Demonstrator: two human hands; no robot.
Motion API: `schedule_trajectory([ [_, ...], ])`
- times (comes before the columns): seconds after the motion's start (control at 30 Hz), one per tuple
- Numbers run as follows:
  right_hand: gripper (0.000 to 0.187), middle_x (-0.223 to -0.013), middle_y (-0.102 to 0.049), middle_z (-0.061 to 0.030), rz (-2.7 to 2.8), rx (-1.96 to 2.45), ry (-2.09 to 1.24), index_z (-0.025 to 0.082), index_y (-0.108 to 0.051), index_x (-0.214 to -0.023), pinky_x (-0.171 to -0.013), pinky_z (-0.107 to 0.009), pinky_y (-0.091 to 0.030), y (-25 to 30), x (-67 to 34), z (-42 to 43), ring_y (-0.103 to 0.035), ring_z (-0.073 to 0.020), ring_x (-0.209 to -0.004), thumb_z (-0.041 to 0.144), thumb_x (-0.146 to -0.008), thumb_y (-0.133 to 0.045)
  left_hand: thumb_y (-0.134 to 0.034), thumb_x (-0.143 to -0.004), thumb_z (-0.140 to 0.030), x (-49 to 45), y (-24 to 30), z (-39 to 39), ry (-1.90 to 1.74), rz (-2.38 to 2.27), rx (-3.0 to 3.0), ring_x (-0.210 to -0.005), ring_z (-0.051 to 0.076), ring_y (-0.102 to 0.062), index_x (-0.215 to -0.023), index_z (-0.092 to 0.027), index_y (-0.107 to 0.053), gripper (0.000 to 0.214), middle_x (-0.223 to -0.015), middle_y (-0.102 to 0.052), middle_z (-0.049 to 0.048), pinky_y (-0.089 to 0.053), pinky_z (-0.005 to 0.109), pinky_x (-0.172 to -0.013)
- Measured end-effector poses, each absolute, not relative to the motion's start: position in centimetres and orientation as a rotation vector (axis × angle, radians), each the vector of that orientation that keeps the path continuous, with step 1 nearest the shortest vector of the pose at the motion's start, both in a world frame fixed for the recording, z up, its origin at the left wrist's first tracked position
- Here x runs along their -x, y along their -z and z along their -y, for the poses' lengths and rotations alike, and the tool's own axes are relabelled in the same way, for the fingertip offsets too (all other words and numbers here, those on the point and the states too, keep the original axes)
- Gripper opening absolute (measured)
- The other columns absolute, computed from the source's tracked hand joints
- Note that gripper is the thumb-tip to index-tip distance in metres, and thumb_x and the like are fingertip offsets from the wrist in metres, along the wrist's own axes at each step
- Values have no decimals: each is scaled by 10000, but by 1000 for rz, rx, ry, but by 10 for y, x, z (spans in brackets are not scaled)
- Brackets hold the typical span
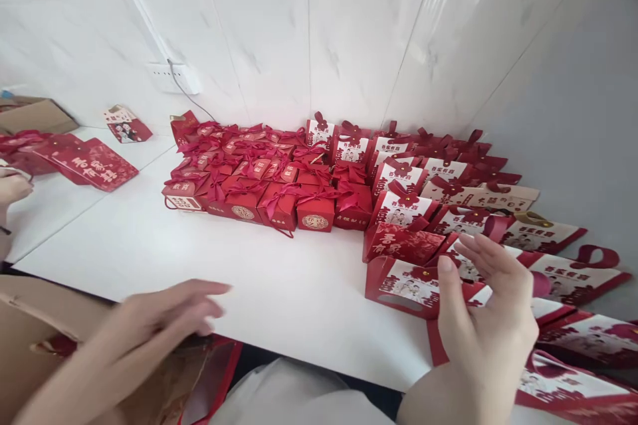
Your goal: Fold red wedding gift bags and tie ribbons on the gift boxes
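My right hand point(491, 312) is open, thumb and fingers apart, at the rows of red and white gift boxes on the right. Closest to its thumb is a red gift box point(411, 284) with a white printed front and a flower clasp. Whether the fingertips touch any box cannot be made out. My left hand point(174, 315), slightly blurred, hovers over the table's front edge with its fingers stretched out and nothing visible in them. Below it are an open cardboard box point(30, 319) and a red-edged bag point(219, 372), their contents mostly hidden.
Small red boxes with ribbon bows point(279, 202) stand packed together on the white table point(299, 279) by the tiled wall. One gift box point(127, 125) sits apart at the back left. At the far left, another person's hand point(12, 186) is beside red bags point(94, 163).
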State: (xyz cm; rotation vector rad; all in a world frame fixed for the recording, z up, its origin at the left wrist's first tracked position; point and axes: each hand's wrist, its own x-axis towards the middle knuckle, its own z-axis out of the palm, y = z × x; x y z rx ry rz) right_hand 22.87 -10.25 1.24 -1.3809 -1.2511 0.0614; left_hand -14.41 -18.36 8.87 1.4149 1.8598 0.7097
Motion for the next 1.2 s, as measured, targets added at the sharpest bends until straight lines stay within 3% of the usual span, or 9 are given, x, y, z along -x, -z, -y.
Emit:
schedule_trajectory([
  [0.13,455,-1175,-769,-91,1364,1614,70,253,-626,-1349,-770,-395,-542,-12,-230,111,-741,-315,-1022,371,-916,-699,-543,-946,-532,112,-23,140,-547,-1554,-1357,-824,211,-744,-1087,-247,-738,373,-939,-778,56,-592,312,-776],
  [0.27,226,-857,-802,-12,1410,1600,215,276,-757,-1117,-551,-324,-458,-13,-223,112,-713,-201,-645,331,-899,-733,-564,-940,-528,89,-8,103,-565,-1430,-1396,-961,224,-729,-1044,-214,-723,367,-983,-770,75,-589,303,-791],
  [0.37,112,-839,-799,1,1503,1444,163,267,-775,-1003,-576,-304,-521,-18,-205,100,-700,-163,-611,297,-912,-716,-598,-930,-509,72,-28,84,-679,-1411,-1623,-990,225,-718,-1010,-221,-740,331,-1069,-764,69,-573,318,-862],
  [0.43,112,-920,-809,-12,1598,1317,60,256,-773,-1003,-657,-301,-582,-24,-191,88,-729,-165,-671,266,-924,-694,-641,-913,-477,64,-45,70,-804,-1316,-1761,-1123,240,-688,-1125,-244,-732,328,-1203,-741,65,-532,343,-999],
  [0.57,138,-917,-811,-21,1610,1225,-184,244,-778,-1008,-724,-313,-633,-34,-164,62,-758,-184,-719,251,-920,-672,-771,-827,-422,58,-58,40,-776,-1088,-1799,-1414,267,-503,-1453,-314,-533,678,-1507,-564,52,-413,403,-1172],
  [0.63,149,-934,-813,-23,1591,1191,-296,238,-777,-1005,-736,-319,-644,-38,-152,51,-770,-192,-750,235,-907,-664,-809,-790,-404,61,-53,28,-710,-1008,-1743,-1386,280,-534,-1428,-293,-560,694,-1483,-584,75,-455,407,-1131],
  [0.73,166,-915,-814,-34,1568,1161,-446,226,-779,-1004,-728,-326,-651,-43,-137,37,-772,-195,-751,224,-890,-658,-790,-803,-400,66,-39,15,-726,-998,-1667,-1228,280,-649,-1265,-228,-696,502,-1324,-692,99,-518,389,-1029],
  [0.93,170,-880,-802,-38,1531,1071,-596,209,-790,-978,-742,-341,-639,-67,-124,13,-745,-177,-750,226,-853,-677,-807,-778,-378,67,-36,2,-896,-1065,-1513,-840,206,-713,-1059,-187,-765,342,-928,-772,39,-543,301,-763],
  [1.2,235,-901,-781,-46,1204,832,-760,186,-770,-990,-791,-361,-633,-79,-122,-41,-740,-174,-819,293,-781,-776,-869,-701,-409,44,-51,-30,-1057,-922,-1286,-821,242,-739,-1009,-163,-758,409,-907,-792,64,-574,377,-812],
])
